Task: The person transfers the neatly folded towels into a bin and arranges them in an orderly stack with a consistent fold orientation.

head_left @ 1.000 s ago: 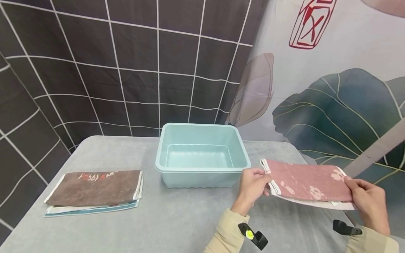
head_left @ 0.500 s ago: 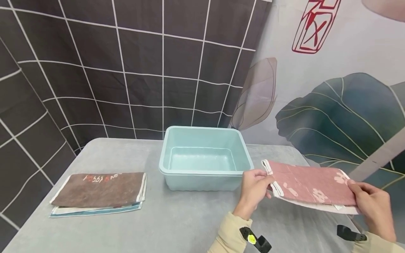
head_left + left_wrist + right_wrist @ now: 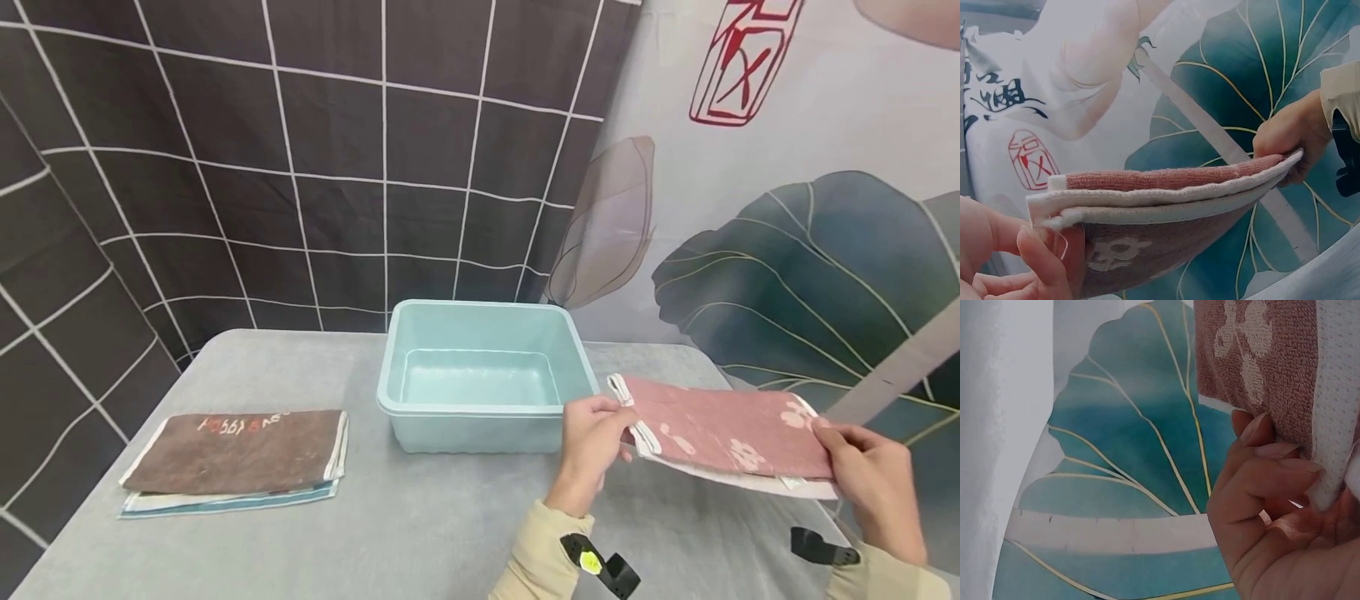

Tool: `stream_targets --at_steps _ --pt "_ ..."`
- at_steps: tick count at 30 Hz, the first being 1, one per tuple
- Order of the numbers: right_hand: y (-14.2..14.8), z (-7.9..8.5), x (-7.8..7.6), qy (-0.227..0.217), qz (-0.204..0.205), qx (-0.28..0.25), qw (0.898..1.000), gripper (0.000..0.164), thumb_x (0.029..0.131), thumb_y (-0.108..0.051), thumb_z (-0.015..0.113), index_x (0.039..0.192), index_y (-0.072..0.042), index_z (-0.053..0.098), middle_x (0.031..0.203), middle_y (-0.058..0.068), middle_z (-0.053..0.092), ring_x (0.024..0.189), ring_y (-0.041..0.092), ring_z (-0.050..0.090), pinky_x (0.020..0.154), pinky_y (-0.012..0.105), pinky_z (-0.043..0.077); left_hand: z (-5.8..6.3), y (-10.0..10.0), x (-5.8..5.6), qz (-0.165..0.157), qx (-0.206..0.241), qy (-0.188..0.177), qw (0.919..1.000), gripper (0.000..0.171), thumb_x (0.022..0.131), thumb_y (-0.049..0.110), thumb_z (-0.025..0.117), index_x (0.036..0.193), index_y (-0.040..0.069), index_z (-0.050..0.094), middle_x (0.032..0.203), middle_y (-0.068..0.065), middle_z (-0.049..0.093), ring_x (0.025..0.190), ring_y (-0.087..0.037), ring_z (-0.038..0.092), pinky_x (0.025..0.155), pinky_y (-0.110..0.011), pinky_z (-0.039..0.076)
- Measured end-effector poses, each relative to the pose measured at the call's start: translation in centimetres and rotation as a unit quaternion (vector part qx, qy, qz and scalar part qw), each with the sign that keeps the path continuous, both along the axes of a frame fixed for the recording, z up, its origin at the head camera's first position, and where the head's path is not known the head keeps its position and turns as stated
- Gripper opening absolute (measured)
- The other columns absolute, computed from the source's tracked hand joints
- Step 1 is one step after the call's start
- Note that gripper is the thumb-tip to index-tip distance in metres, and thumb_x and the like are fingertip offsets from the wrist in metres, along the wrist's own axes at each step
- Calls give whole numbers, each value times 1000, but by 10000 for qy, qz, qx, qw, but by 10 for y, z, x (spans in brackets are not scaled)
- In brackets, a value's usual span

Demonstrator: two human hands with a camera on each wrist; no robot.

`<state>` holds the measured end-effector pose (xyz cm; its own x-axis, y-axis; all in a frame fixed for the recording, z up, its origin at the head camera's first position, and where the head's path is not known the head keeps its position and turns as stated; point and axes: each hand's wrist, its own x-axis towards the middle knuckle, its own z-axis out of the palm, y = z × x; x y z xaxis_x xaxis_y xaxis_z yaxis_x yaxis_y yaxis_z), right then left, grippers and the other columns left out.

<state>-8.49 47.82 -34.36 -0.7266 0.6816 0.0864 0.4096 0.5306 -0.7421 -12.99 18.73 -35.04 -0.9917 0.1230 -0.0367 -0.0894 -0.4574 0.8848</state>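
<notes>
A folded pink towel with pale flower shapes and white edges is held up over the right part of the table. My left hand pinches its left end, thumb on top. At the opposite end, my right hand grips the near right corner. The left wrist view shows the layered white edges of the towel sagging slightly between both hands. In the right wrist view, curled fingers hold the towel's white border.
A light blue plastic basin with nothing in it stands at the middle back of the grey-covered table. On the left lies a folded brown towel over a white and blue cloth. Dark gridded curtain hangs behind.
The camera view has shifted slightly. Both hands keep hold of the pink towel, which has moved a little left over the last half second.
</notes>
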Motion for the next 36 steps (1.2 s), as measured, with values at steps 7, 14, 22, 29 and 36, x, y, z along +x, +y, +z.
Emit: stream_targets --at_steps 7,14,22,29,36 --pt "-3 0 0 -29 14 -170 9999 43 91 -39 49 98 1 61 64 -19 47 58 3 46 48 24 42 2 -3 4 -14 -202 -57 9998 9 70 -6 61 77 -1 57 59 -11 64 38 -12 48 31 -18 34" --pt "-3 -1 -4 -62 196 88 9997 55 91 -42 48 112 9 55 66 -21 47 59 3 46 48 24 43 4 -8 3 -54 -216 -69 9997 8 71 -5 63 76 0 58 58 -9 62 39 -12 48 31 -18 34" --pt "-9 2 -8 -307 485 476 9972 57 92 -43 46 115 8 54 75 -4 52 62 10 45 48 25 41 9 -20 2 -240 -212 -94 9994 6 72 -6 62 77 -4 60 60 -11 63 45 -14 54 32 -16 35" --pt "-18 7 -12 -225 958 935 9907 55 92 -41 46 111 9 56 71 -1 55 61 9 44 49 25 38 10 -35 -2 -344 -627 36 9974 5 74 -5 59 78 -2 60 62 -10 64 46 -12 54 33 -16 37" --pt "-26 13 -19 -625 1837 628 9790 59 94 -43 41 118 11 49 89 13 55 66 13 48 52 26 44 9 -58 -7 -518 -1205 298 9909 5 77 -4 57 79 -3 61 60 -7 62 46 -11 53 36 -19 39"
